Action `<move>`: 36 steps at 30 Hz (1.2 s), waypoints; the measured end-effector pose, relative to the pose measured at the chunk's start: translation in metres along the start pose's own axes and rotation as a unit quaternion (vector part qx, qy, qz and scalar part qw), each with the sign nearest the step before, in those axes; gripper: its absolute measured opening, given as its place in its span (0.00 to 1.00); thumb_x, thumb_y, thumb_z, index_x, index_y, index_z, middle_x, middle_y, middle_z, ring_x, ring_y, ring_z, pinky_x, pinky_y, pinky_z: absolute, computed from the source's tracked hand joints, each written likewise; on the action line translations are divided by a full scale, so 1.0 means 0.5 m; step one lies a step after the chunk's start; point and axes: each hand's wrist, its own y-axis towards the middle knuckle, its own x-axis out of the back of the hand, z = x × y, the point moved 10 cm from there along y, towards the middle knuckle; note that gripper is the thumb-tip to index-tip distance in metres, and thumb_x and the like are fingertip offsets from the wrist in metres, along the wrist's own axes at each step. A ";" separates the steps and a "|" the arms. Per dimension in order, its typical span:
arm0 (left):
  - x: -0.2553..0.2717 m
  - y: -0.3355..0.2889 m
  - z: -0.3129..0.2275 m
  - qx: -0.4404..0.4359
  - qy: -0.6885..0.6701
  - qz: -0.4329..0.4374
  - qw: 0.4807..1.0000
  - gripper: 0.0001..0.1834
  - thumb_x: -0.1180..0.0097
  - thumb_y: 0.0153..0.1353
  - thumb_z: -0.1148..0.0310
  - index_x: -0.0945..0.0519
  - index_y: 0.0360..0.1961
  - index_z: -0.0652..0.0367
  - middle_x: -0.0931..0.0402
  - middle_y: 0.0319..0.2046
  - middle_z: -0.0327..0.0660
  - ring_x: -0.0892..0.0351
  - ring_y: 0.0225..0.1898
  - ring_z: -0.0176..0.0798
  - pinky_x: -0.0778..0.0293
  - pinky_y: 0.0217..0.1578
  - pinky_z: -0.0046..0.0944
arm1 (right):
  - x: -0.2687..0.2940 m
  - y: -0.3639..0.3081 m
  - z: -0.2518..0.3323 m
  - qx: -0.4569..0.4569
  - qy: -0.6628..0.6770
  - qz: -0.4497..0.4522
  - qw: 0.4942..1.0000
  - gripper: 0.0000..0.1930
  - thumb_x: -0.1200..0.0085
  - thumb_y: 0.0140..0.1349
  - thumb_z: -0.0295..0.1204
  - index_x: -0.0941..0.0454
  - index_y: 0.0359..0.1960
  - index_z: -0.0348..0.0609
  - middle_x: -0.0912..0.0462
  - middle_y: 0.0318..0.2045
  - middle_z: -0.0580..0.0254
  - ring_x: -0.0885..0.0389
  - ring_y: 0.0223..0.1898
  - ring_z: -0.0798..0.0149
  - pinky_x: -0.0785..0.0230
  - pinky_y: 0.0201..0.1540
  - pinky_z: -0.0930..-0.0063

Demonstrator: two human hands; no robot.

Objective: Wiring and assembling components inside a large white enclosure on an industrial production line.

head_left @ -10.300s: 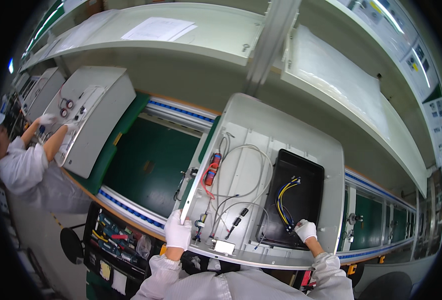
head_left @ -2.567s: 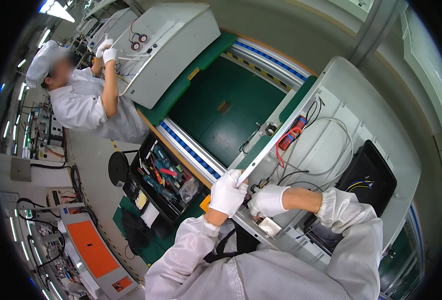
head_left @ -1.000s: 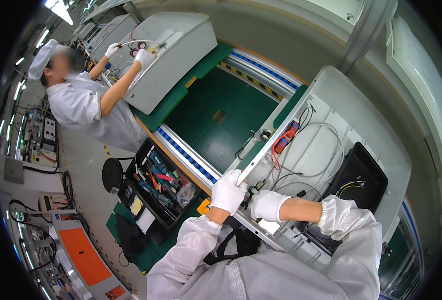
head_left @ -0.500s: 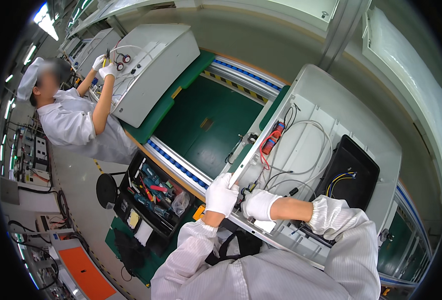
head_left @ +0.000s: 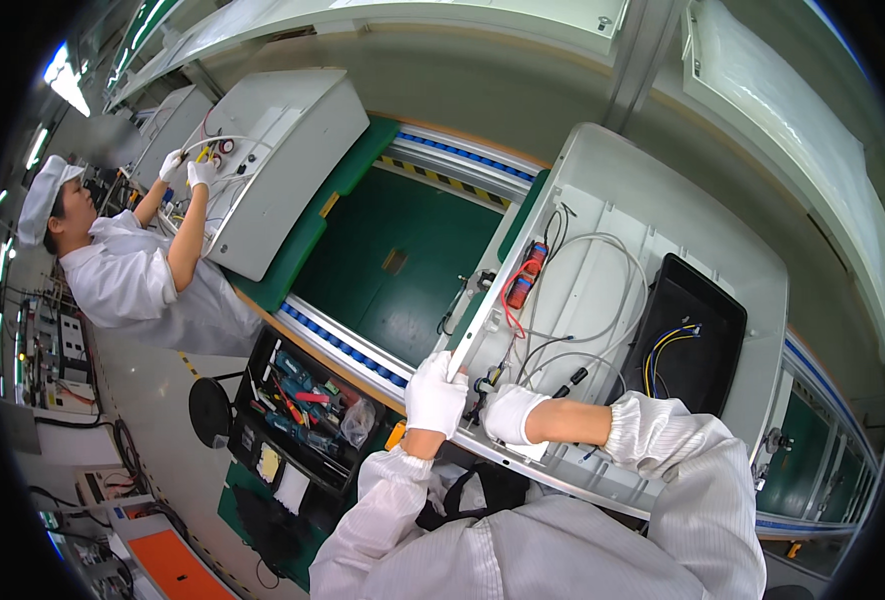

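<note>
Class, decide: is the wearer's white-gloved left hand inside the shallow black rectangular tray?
No: the left hand is at the near left corner of the large light-grey open box, away from the black tray.

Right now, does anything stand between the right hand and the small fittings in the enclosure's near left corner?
Nothing visible does: the right hand is right beside the small fittings, inside the gray enclosure. Whether they touch is hidden.

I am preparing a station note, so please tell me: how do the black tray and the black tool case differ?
The tray lies inside the grey housing; the tool case sits outside it, to the left. The tray holds some yellow and blue wires; the tool case is crowded with tools. Both are black and open on top.
</note>
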 end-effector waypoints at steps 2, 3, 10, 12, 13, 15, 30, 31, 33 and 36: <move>0.000 -0.002 0.002 -0.001 -0.001 -0.004 1.000 0.09 0.44 0.55 0.69 0.21 0.38 0.56 0.22 0.34 0.48 0.23 0.38 0.56 0.27 0.40 0.48 | 0.019 -0.007 0.006 0.026 0.007 -0.021 0.999 0.09 0.45 0.48 0.30 0.16 0.27 0.38 0.17 0.29 0.44 0.17 0.33 0.44 0.26 0.38 0.55; -0.005 -0.002 0.010 0.016 -0.003 0.007 1.000 0.09 0.44 0.55 0.69 0.21 0.39 0.56 0.22 0.34 0.48 0.23 0.38 0.56 0.27 0.40 0.48 | 0.025 -0.012 0.007 0.039 0.020 -0.024 0.999 0.09 0.45 0.48 0.29 0.16 0.27 0.39 0.17 0.30 0.44 0.17 0.33 0.44 0.25 0.38 0.55; -0.005 -0.002 0.005 -0.024 0.006 -0.012 1.000 0.10 0.43 0.55 0.69 0.22 0.39 0.58 0.23 0.34 0.48 0.23 0.38 0.56 0.27 0.40 0.49 | -0.007 -0.013 -0.010 -0.040 -0.009 0.037 0.998 0.10 0.45 0.47 0.27 0.16 0.33 0.42 0.17 0.33 0.48 0.18 0.38 0.45 0.26 0.43 0.57; -0.007 0.000 0.008 -0.021 -0.007 -0.005 1.000 0.10 0.43 0.54 0.70 0.22 0.39 0.58 0.23 0.33 0.48 0.23 0.38 0.56 0.27 0.40 0.49 | 0.009 -0.039 -0.016 0.010 0.046 -0.012 0.999 0.12 0.46 0.49 0.28 0.16 0.36 0.44 0.18 0.38 0.50 0.19 0.43 0.47 0.27 0.46 0.57; -0.003 0.000 0.004 -0.034 -0.004 -0.017 0.999 0.10 0.43 0.54 0.70 0.22 0.39 0.58 0.23 0.33 0.48 0.23 0.38 0.56 0.27 0.40 0.49 | 0.026 -0.065 -0.024 0.049 0.108 -0.056 0.991 0.14 0.47 0.52 0.29 0.17 0.40 0.45 0.18 0.43 0.51 0.20 0.47 0.48 0.28 0.49 0.58; -0.005 -0.002 0.004 -0.039 0.009 -0.009 0.999 0.10 0.42 0.54 0.71 0.22 0.39 0.58 0.24 0.33 0.48 0.23 0.38 0.56 0.27 0.40 0.49 | 0.032 -0.135 -0.096 0.007 0.184 -0.102 0.977 0.16 0.49 0.56 0.32 0.19 0.46 0.48 0.21 0.49 0.55 0.23 0.52 0.50 0.30 0.53 0.60; -0.008 0.002 0.006 -0.016 -0.038 -0.002 0.999 0.07 0.46 0.55 0.79 0.23 0.36 0.65 0.26 0.26 0.47 0.27 0.28 0.43 0.29 0.35 0.38 | -0.496 -0.757 -0.409 -0.530 0.203 0.090 0.818 0.19 0.35 0.45 0.35 0.16 0.42 0.49 0.14 0.40 0.58 0.17 0.43 0.53 0.25 0.49 0.67; -0.010 0.003 0.001 -0.026 -0.052 0.002 0.998 0.07 0.46 0.55 0.81 0.23 0.36 0.65 0.26 0.26 0.45 0.28 0.27 0.40 0.29 0.35 0.36 | -0.506 -0.760 -0.408 -0.547 0.192 0.088 0.810 0.18 0.38 0.49 0.33 0.17 0.45 0.50 0.15 0.43 0.57 0.17 0.44 0.52 0.25 0.49 0.65; -0.018 0.005 0.010 -0.006 -0.099 0.012 0.995 0.07 0.47 0.55 0.82 0.23 0.36 0.65 0.27 0.26 0.43 0.31 0.27 0.34 0.30 0.35 0.34 | -0.504 -0.772 -0.406 -0.618 0.164 0.044 0.767 0.15 0.45 0.54 0.29 0.17 0.45 0.51 0.16 0.42 0.55 0.17 0.45 0.52 0.25 0.49 0.61; -0.019 0.007 0.015 -0.003 -0.087 0.009 0.996 0.05 0.46 0.57 0.81 0.24 0.36 0.66 0.28 0.25 0.42 0.33 0.27 0.33 0.31 0.34 0.33 | -0.456 -0.752 -0.405 -0.631 0.020 0.004 0.775 0.11 0.50 0.56 0.25 0.16 0.38 0.49 0.17 0.36 0.53 0.18 0.44 0.52 0.25 0.49 0.58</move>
